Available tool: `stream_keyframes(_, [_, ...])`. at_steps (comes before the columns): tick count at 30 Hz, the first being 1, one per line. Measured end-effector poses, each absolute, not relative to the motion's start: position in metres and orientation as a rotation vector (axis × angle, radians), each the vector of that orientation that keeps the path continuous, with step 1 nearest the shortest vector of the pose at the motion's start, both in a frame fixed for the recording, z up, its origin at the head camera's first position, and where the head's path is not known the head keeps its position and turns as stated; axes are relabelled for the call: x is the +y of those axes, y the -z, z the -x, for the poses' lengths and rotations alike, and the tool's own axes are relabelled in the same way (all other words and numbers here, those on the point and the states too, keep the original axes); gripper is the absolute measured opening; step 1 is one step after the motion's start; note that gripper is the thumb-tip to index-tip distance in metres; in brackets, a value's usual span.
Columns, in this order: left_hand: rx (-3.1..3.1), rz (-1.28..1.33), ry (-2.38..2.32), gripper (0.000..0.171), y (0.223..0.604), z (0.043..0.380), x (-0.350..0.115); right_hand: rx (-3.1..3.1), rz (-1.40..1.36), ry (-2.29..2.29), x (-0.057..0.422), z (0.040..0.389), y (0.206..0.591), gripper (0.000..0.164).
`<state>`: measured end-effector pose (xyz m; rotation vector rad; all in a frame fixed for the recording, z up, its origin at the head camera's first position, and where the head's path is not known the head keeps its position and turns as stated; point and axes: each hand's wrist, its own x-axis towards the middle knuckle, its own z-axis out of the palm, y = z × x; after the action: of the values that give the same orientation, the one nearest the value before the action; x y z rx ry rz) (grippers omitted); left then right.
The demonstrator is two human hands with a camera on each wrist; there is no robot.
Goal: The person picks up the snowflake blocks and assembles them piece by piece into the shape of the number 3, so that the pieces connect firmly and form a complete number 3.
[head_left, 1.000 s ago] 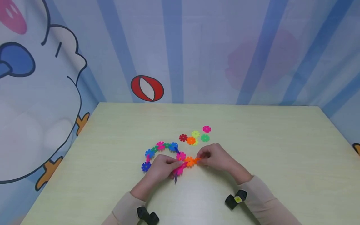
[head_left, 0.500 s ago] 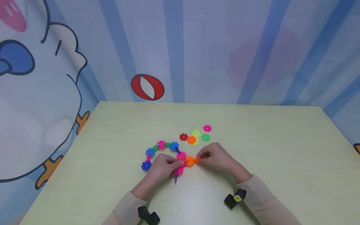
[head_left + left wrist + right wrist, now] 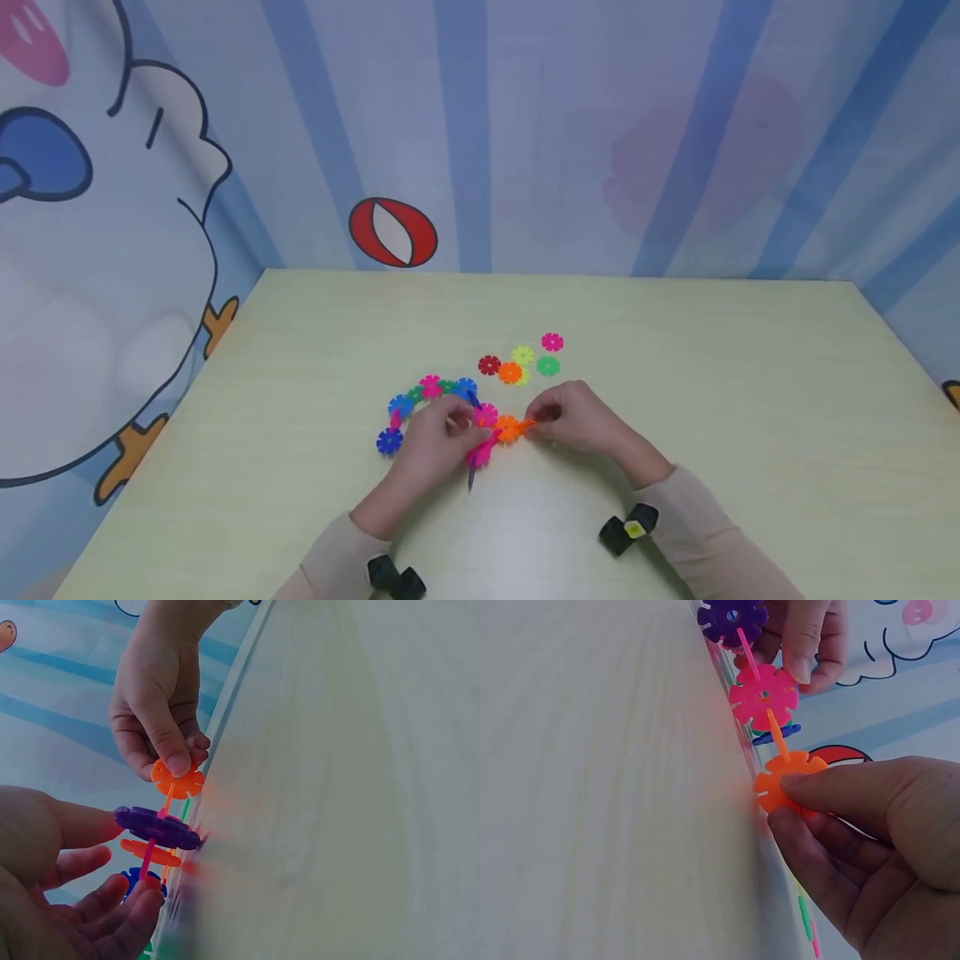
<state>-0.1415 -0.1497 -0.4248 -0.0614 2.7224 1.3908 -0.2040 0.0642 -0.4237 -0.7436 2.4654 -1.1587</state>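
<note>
A loop of slotted plastic snowflake discs [image 3: 401, 407], linked edge to edge, lies on the table in the head view. My left hand [image 3: 431, 446] holds the loop near its pink disc [image 3: 765, 694], thumb at the edge, with a purple disc [image 3: 731, 622] joined beyond. Between my hands an orange disc [image 3: 507, 429] branches off to the right. Thumb and fingers of my right hand [image 3: 573, 421] pinch another orange disc [image 3: 772, 791] at the branch's end. Part of the loop is hidden behind my left hand.
Several loose discs lie behind my hands: a dark red one [image 3: 489, 365], an orange one [image 3: 510, 372] over a yellow one, another yellow one [image 3: 522, 355], a green one [image 3: 548, 366] and a pink one [image 3: 552, 342]. A printed striped backdrop [image 3: 540, 150] meets the table's far edge.
My left index finger has lifted away from the thumb, and the left hand has shifted slightly. The right hand keeps its pinch on the orange disc in nearly the same place.
</note>
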Motion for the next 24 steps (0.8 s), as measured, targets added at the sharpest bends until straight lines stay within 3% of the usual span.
stream_keyframes(9, [2.782, -0.133, -1.201, 0.03, 0.4217, 0.137, -0.1476, 2.476, 0.649, 1.172, 0.0618, 0.2004, 0.4264, 0.006])
stream_keyframes(24, [2.859, -0.271, -0.99, 0.012, 0.418, 0.1378, -0.14, 2.462, 0.66, 1.187, 0.0614, 0.197, 0.4274, 0.006])
